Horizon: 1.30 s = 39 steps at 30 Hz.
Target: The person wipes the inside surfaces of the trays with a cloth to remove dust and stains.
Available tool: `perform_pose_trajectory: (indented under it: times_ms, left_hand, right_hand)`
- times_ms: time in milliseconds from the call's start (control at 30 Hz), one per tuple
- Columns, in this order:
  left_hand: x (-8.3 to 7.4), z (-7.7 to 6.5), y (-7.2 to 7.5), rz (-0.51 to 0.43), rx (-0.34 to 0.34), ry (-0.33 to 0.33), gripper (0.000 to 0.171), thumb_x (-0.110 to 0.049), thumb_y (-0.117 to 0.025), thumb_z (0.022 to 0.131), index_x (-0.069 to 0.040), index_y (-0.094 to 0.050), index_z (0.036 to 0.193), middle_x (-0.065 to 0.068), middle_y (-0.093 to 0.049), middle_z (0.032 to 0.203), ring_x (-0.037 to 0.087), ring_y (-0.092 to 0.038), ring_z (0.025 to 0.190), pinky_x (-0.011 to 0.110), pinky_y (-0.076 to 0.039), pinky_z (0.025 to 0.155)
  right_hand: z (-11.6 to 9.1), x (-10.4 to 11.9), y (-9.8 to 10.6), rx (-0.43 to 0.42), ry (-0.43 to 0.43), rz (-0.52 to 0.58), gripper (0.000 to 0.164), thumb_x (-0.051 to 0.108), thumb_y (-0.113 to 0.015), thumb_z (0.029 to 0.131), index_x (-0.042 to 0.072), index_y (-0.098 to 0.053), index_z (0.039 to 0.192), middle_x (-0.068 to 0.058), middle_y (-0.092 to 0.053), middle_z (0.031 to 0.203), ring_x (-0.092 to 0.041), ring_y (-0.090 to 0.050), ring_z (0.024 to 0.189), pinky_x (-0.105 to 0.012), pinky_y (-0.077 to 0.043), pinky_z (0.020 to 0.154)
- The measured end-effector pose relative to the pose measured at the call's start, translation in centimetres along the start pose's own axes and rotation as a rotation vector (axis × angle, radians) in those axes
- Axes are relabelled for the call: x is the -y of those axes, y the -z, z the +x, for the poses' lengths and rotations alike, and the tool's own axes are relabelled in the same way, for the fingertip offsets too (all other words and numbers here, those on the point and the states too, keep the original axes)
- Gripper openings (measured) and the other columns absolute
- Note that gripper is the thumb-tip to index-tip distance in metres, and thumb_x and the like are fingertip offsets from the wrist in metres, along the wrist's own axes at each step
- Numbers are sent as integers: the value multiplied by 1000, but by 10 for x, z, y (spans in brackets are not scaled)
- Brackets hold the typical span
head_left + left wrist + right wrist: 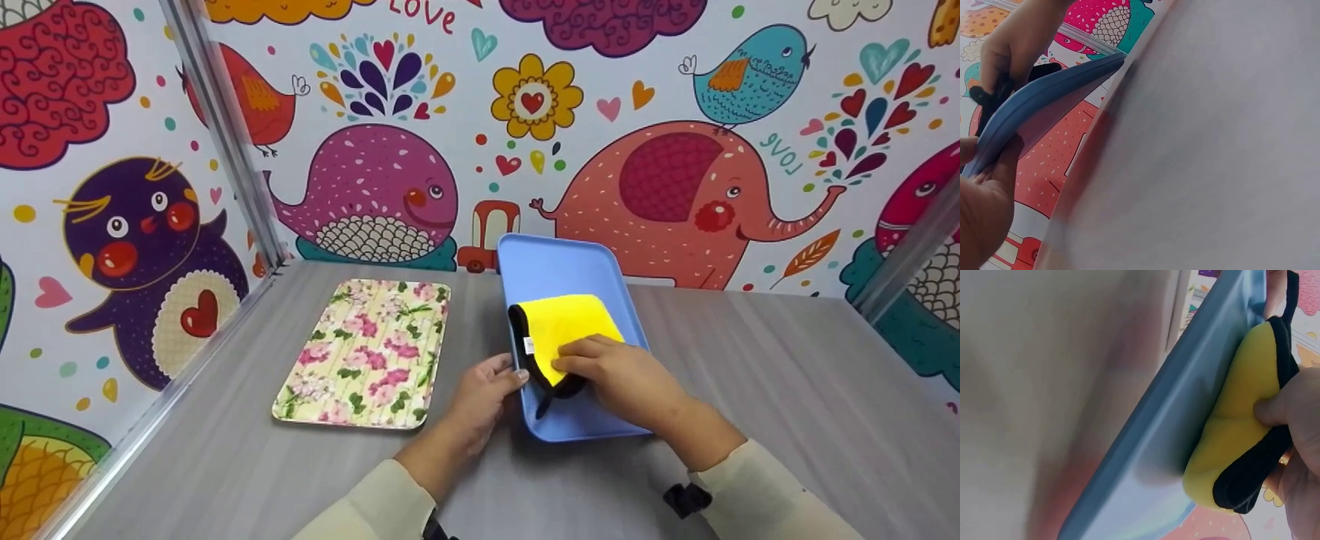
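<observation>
A blue rectangular tray [562, 266] is tilted over the table, its near left edge gripped by my left hand [478, 401]. In the left wrist view, the thumb lies over the tray's rim [1053, 84] and the fingers are beneath it. My right hand [634, 381] holds a folded yellow cloth [570, 319] with black edging and a small white tag against the tray's inner surface. From the right wrist, the thumb presses into the yellow side of the cloth [1241, 394], and a black loop hangs off one corner.
To the left, a second tray [367, 356] with a pink floral pattern lies flat on the grey table [225, 397]. Cartoon-printed wall panels [390, 165] close off the back and sides, with a metal corner strip [225, 112] at the left.
</observation>
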<state>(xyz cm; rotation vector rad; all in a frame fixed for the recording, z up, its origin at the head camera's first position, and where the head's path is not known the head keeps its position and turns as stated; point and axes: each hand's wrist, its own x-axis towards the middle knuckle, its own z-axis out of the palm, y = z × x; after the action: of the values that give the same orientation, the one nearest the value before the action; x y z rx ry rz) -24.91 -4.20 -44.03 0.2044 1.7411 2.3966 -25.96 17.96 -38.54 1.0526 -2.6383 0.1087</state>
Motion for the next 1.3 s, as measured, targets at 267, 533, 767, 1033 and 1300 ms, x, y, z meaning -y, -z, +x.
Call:
perform_pose_trajectory:
  times_ms: [267, 533, 767, 1033, 1300]
  left_hand:
    - [2, 0, 1, 4, 17, -5, 46, -5, -60, 99, 16, -52, 139, 29, -68, 130, 15, -72, 99, 34, -59, 96]
    - [2, 0, 0, -9, 22, -31, 47, -2, -58, 99, 19, -50, 139, 31, -67, 131, 17, -70, 105, 33, -58, 97]
    - [0, 0, -2, 30, 4, -40, 47, -2, -59, 98, 20, -49, 139, 32, -66, 131, 19, -69, 110, 35, -56, 101]
    - [2, 1, -1, 43, 8, -42, 46, -1, -58, 99, 20, -50, 139, 32, -65, 133, 21, -68, 114, 37, -53, 105]
    - [4, 3, 1, 33, 5, -19, 45, -3, -59, 100, 18, -51, 139, 31, -65, 134, 20, -69, 114, 40, -53, 107]
  right_hand:
    - [-15, -14, -2, 25, -35, 6, 55, -2, -85, 79, 22, -75, 128, -4, -71, 129, -28, -68, 119, -47, -59, 96]
    - [-25, -25, -8, 21, -151, -26, 58, -1, -82, 83, 26, -72, 133, -11, -68, 135, -34, -69, 117, -48, -60, 93]
    - [-31, -32, -9, 47, -246, -10, 58, 0, -78, 87, 24, -68, 139, -13, -69, 133, -36, -69, 117, -55, -59, 93]
    - [-31, -26, -6, 44, -258, 1, 53, 1, -77, 87, 20, -69, 136, -14, -71, 126, -35, -70, 109, -55, -60, 89]
    - [-29, -14, -5, 60, -260, 14, 55, 3, -81, 85, 23, -70, 136, -10, -72, 124, -32, -71, 107, -50, -61, 92]
